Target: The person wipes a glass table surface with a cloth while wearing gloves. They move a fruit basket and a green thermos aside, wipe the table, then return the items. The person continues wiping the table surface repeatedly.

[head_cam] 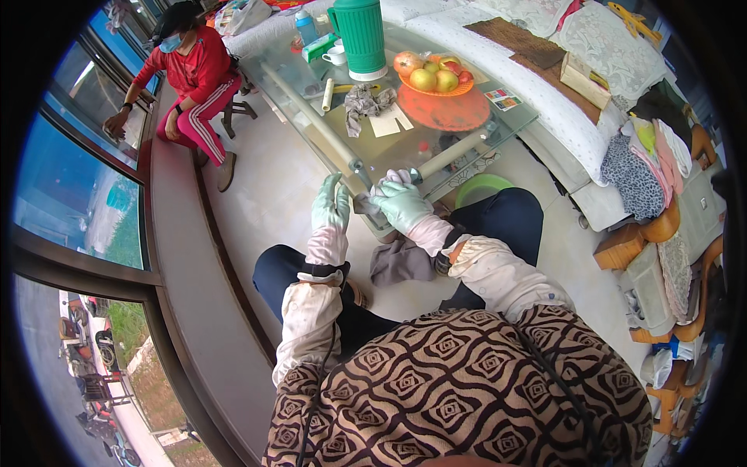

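Pale green gloves cover both of my hands. My right hand [401, 204] presses a bunched grey cloth [392, 177] against the near end of a glass-topped table [327, 131]. Parts of the cloth stick out above and to the left of the fingers. My left hand [331, 205] is raised beside the table's near left corner, holding nothing, its thumb apart from the fingers. Whether it touches the glass edge I cannot tell. Below the table end, a grey-brown cloth [402, 261] lies on the floor between my feet.
The tabletop holds a green thermos jug [359, 38], an orange fruit basket [435, 84], a crumpled rag [367, 104] and a white cup [335, 55]. A green basin [481, 188] stands by my right knee. A seated person [195, 87] reaches toward the windows at left. A covered sofa [513, 82] runs along the right.
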### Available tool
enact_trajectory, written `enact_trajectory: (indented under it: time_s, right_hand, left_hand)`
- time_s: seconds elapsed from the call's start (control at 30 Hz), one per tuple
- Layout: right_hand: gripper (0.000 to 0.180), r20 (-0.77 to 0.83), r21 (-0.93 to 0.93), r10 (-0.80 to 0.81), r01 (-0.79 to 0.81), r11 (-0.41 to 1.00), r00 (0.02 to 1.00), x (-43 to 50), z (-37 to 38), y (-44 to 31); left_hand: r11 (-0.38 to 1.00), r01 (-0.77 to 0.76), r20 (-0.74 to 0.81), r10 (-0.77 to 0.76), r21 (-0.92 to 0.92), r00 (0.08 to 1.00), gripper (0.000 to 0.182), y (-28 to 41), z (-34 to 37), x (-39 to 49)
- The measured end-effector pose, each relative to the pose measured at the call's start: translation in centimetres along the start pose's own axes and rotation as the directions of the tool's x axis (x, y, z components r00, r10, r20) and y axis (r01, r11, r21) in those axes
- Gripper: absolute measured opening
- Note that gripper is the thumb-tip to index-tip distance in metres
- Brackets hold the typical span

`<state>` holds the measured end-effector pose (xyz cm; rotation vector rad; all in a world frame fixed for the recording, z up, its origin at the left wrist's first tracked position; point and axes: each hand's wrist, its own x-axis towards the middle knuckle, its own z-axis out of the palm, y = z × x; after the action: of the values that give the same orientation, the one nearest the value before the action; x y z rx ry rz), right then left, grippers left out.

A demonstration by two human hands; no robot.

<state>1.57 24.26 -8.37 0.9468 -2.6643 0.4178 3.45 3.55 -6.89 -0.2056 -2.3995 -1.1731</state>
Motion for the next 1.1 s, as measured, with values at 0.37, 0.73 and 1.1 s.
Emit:
enact_trajectory:
  time_s: [0.37, 0.73, 1.1]
  right_hand:
    - [0.061, 0.153, 0.568, 0.603, -0.569, 0.595, 0.783, 3.4, -5.5, 16.0]
    - [0.064, 0.237, -0.242, 0.544, -0.493, 0.836, 0.805, 3.3, -1.4, 13.6]
    - [0.062, -0.089, 0.502, -0.022, 0.064, 0.863, 0.996, 0.0, -1.7, 11.3]
  left_hand:
    - [0.993, -0.061, -0.014, 0.063, 0.099, 0.998, 0.04, 2.3, 2.1, -2.0]
    - [0.941, -0.183, 0.045, 0.177, 0.283, 0.983, 0.047, 4.2, 4.8, -1.8]
    - [0.976, -0.121, 0.104, 0.103, 0.179, 0.989, 0.045, 3.4, 5.0, -1.2]
